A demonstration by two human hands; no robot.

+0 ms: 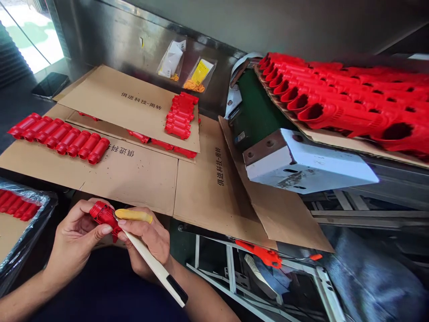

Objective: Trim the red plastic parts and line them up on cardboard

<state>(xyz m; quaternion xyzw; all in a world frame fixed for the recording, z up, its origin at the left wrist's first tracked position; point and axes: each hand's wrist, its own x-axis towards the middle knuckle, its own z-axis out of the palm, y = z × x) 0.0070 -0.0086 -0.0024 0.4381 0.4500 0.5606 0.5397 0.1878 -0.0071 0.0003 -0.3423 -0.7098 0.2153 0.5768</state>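
My left hand (75,232) grips a red plastic tubular part (104,214) between thumb and fingers, just in front of the cardboard edge. In my right hand (147,237) is a slim white-handled tool (150,259) with a black butt end, pointing down to the right. Its working tip meets the red part, mostly hidden by my fingers, so its kind does not show clearly. A yellow finger cot (134,215) covers one right fingertip. Beyond my hands, a row of similar red parts (77,144) lies on the cardboard sheet (144,183).
More red parts (181,116) rest on a stacked cardboard sheet (110,91). Many others (351,96) fill a board over the conveyor (264,107) at right. Behind lie a phone (50,85) and two plastic bags (199,74). A plastic-lined box (33,237) stands left.
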